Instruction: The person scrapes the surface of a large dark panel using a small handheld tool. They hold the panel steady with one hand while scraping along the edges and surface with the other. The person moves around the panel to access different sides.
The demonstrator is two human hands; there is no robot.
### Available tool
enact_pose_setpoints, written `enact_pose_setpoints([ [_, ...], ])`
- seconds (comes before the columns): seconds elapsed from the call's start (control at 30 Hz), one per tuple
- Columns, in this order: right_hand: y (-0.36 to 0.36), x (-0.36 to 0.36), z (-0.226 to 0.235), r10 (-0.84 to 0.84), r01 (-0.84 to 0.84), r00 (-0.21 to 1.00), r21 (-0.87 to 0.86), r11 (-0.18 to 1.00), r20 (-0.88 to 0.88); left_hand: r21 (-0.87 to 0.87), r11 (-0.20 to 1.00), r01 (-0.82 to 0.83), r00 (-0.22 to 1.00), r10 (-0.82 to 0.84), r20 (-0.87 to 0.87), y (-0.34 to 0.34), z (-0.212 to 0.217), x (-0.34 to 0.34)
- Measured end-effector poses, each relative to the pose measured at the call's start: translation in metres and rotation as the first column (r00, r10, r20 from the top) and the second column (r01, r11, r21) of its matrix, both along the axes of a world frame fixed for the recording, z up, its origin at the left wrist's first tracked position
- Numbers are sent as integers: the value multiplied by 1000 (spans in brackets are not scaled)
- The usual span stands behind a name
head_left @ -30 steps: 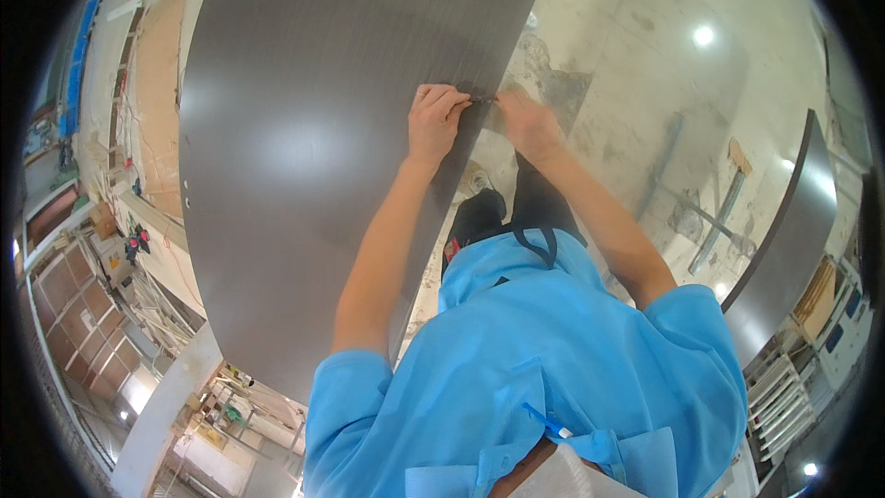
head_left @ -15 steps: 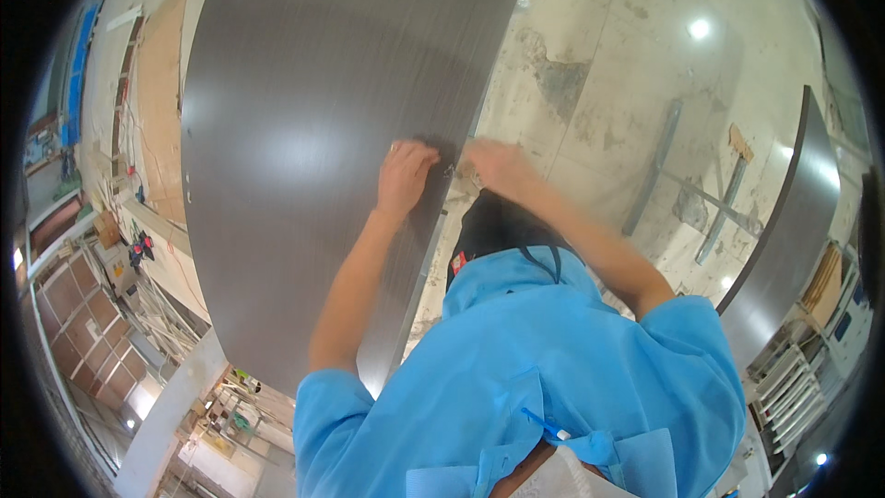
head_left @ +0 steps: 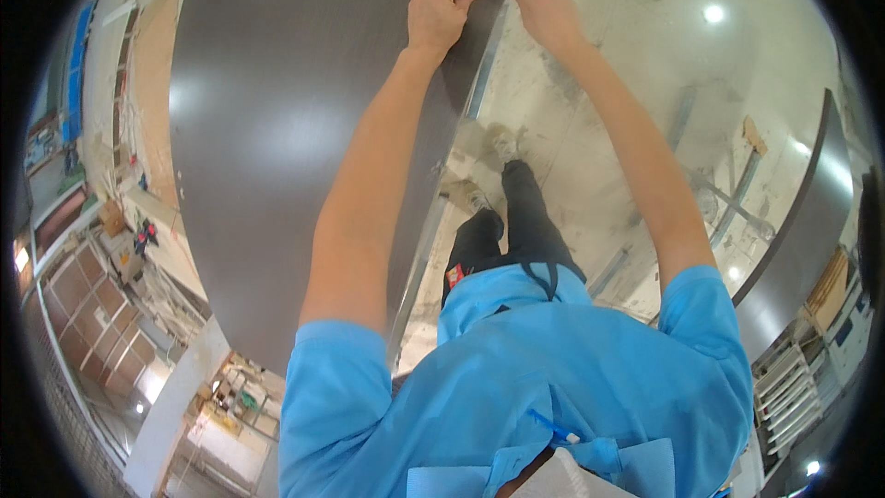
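Observation:
A large dark grey-brown panel (head_left: 295, 194) with a faint wood grain lies in front of me and to my left. My left hand (head_left: 444, 11) is over its surface close to the right edge, with thumb and fingers pinched together. Just past that edge, my right hand (head_left: 548, 18) has its fingertips drawn together against the panel's side. Whatever either hand pinches is too small or hidden to make out. A small pale mark (head_left: 438, 168) shows on the panel near its right edge.
A second dark panel (head_left: 800, 221) stands at the right. Metal bars of a stand (head_left: 737, 192), one topped with a wood piece (head_left: 754, 136), are on the stained pale floor (head_left: 636, 65). Boards (head_left: 152, 83) and workshop clutter line the left. A white slatted rack (head_left: 791, 397) is at the lower right.
Both hands have moved forward, away from my body, along the panel's right edge. My arms are now stretched out, and my legs and shoes have come into sight.

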State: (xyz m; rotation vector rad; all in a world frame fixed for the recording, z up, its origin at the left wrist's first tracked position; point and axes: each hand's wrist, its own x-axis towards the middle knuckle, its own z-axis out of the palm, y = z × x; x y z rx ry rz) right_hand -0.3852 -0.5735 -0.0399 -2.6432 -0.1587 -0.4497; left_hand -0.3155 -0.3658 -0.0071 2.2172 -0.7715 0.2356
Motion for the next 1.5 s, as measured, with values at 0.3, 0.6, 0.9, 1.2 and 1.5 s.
enact_pose_setpoints([
  [0.3,115,-149,9,130,-126,989,62,990,-65,35,999,-19,996,22,-86,124,3,-143],
  [0.6,235,-280,20,65,-55,992,96,994,-104,-2,998,-68,994,67,-82,233,0,-278],
  [0.9,332,-404,20,189,-169,962,117,979,-195,38,996,-79,986,83,-147,345,1,-410],
  [1.2,337,-416,21,419,-373,838,192,908,-350,161,984,72,971,-33,-236,372,25,-422],
  [1.5,172,-203,12,-83,54,968,-127,990,-235,91,996,17,999,-13,-52,171,9,-200],
])
